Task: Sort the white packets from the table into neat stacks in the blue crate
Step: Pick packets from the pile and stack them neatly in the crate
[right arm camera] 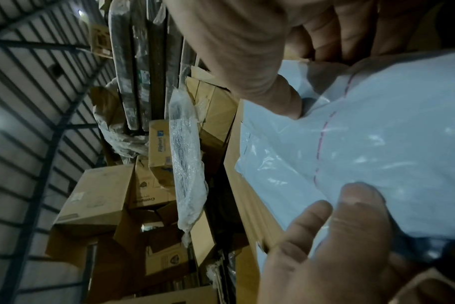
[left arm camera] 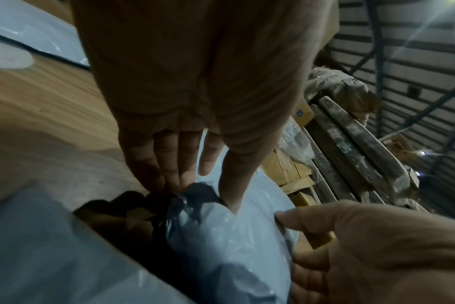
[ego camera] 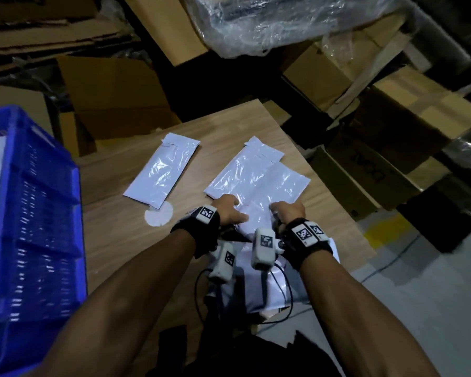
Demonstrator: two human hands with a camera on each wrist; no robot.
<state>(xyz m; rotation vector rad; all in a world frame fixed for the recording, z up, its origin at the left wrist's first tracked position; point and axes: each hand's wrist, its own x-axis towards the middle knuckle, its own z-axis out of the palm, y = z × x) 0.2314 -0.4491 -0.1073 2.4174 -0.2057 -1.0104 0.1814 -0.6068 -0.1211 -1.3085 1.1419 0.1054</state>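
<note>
Both hands, left (ego camera: 229, 209) and right (ego camera: 288, 213), pinch white packet (ego camera: 253, 213).

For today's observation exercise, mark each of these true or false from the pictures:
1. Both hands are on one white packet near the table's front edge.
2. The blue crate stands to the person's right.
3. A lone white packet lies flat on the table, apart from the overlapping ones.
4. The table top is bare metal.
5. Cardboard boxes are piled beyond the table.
1. True: the left hand and the right hand both grip the near packet.
2. False: the blue crate is on the left.
3. True: the lone packet lies left of the overlapping packets.
4. False: the table is wood-grained.
5. True: the cardboard boxes stand behind it.
</note>
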